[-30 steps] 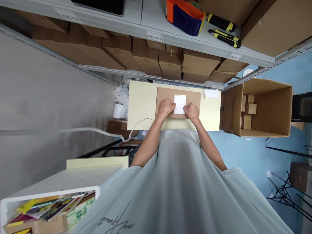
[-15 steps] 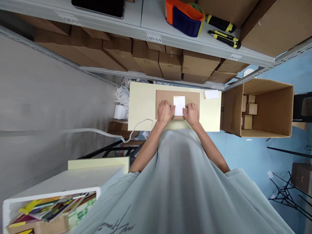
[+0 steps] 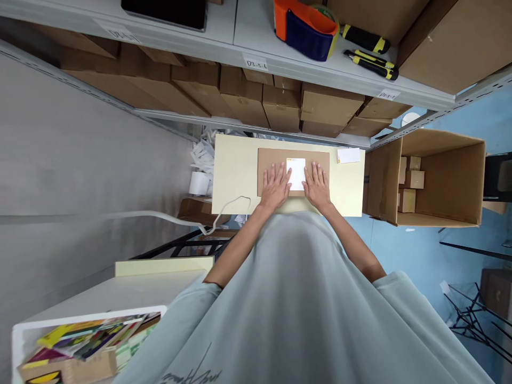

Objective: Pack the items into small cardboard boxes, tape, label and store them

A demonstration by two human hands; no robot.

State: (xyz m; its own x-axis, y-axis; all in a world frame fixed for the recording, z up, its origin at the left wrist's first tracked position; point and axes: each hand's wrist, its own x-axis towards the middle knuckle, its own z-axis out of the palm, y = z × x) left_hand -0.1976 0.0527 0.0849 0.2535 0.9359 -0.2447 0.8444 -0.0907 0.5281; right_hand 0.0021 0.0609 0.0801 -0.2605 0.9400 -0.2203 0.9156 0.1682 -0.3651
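A flat brown cardboard parcel [image 3: 320, 159] lies on a pale yellow table [image 3: 234, 170]. A white label [image 3: 296, 172] sits on the middle of the parcel. My left hand [image 3: 276, 186] lies flat on the parcel, fingers stretched out, touching the label's left edge. My right hand [image 3: 318, 185] lies flat the same way at the label's right edge. Neither hand holds anything.
A small white label [image 3: 348, 155] lies at the table's right end. An open carton [image 3: 440, 178] with small boxes stands to the right. Shelves behind hold brown boxes [image 3: 280, 104], a tape dispenser [image 3: 304, 24] and yellow-black cutters [image 3: 370, 56]. A white bin of printed items [image 3: 84, 341] sits lower left.
Both hands were curled into fists at the label's sides. They have uncurled and now lie flat with fingers stretched forward along the label's edges.
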